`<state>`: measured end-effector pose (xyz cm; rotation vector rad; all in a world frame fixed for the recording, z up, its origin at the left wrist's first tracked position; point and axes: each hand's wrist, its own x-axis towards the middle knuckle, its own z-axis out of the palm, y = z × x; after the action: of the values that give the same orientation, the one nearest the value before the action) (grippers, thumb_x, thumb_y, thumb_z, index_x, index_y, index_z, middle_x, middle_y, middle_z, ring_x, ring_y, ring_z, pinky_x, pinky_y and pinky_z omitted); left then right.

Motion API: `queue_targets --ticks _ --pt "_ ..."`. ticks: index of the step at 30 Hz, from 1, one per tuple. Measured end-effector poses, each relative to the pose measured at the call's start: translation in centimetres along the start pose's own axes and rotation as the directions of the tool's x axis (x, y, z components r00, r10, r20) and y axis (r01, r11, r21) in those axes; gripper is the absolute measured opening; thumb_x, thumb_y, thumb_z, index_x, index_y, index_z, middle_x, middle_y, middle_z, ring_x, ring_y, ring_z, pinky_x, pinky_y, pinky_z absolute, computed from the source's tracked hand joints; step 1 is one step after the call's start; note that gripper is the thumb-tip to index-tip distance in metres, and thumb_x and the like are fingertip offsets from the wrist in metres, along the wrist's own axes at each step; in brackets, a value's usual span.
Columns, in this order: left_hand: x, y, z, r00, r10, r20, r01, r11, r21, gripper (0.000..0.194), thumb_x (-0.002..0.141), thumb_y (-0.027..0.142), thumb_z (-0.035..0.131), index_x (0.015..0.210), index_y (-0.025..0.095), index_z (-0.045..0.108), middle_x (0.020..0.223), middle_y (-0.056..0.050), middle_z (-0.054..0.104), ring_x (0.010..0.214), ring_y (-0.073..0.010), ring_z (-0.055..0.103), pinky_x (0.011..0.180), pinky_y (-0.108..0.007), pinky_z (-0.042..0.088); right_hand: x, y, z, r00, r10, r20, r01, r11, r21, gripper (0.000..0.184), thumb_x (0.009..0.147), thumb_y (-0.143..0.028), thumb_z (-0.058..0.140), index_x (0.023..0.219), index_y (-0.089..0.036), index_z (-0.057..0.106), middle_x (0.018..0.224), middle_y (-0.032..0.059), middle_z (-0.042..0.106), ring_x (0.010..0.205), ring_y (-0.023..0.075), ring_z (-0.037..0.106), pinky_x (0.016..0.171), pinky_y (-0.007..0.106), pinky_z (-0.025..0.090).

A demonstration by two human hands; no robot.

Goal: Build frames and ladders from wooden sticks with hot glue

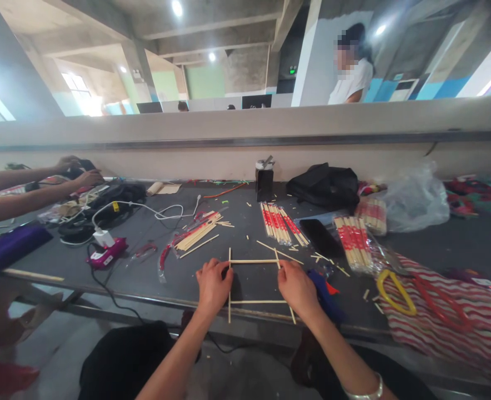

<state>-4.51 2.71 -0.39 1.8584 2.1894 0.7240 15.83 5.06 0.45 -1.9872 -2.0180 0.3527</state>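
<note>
A four-sided frame of pale wooden chopsticks with crossing, overhanging ends is held up near the table's front edge. My left hand pinches its left side near the far corner. My right hand pinches its right side below the far right corner. The near crosspiece runs between both sides; how the corners are joined is too small to tell. Beyond my left hand lies an opened bundle of loose chopsticks. Packs of chopsticks in red-marked wrappers lie beyond my right hand.
A black phone, yellow-handled scissors and striped cloth are on the right. A black container and black bag stand behind. A purple power strip with cables sits left. Another person's hands work at far left.
</note>
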Motion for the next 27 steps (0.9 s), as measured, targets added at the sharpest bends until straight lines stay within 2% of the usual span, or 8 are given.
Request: queue_targets --ticks 5,12,19,27 --pt "0.2 0.0 -0.1 1.000 0.011 -0.008 -0.011 1.000 -0.016 0.023 0.086 0.028 0.050 0.097 0.027 0.070 0.093 -0.003 0.065 0.093 -0.0206 0.057 0.077 -0.033 0.033 0.0 0.0 0.1 1.000 -0.008 -0.013 0.008 1.000 -0.012 0.028 0.089 -0.016 0.041 0.108 -0.015 0.062 0.099 0.0089 0.062 0.091 0.0171 0.061 0.074 0.024 0.041" --pt "1.3 -0.1 -0.5 0.999 0.049 0.011 -0.049 0.998 0.025 0.027 0.089 0.030 0.047 0.083 0.023 0.073 0.079 -0.003 0.065 0.076 -0.0155 0.060 0.070 -0.027 0.035 -0.1 -0.1 0.1 1.000 -0.007 -0.018 0.007 0.999 -0.038 0.027 0.090 -0.017 0.040 0.105 -0.015 0.062 0.098 0.0091 0.062 0.091 0.0162 0.061 0.075 0.023 0.041" --pt "2.5 -0.3 -0.3 0.999 0.015 0.051 -0.017 0.999 0.044 0.024 0.085 0.033 0.052 0.082 0.021 0.072 0.082 -0.004 0.068 0.076 -0.0152 0.060 0.067 -0.025 0.036 -0.1 -0.1 0.1 1.000 -0.004 -0.008 0.004 0.998 -0.055 0.026 0.090 -0.018 0.041 0.104 -0.015 0.062 0.096 0.0087 0.062 0.087 0.0160 0.061 0.071 0.023 0.041" --pt "3.0 -0.5 0.1 0.999 0.009 0.048 -0.010 1.000 0.022 0.022 0.083 0.030 0.053 0.077 0.018 0.071 0.079 -0.004 0.068 0.073 -0.0134 0.059 0.064 -0.023 0.035 -0.1 -0.2 0.1 1.000 -0.014 -0.027 0.012 0.997 -0.070 0.024 0.089 -0.017 0.041 0.101 -0.015 0.062 0.095 0.0079 0.062 0.085 0.0158 0.062 0.068 0.024 0.040"
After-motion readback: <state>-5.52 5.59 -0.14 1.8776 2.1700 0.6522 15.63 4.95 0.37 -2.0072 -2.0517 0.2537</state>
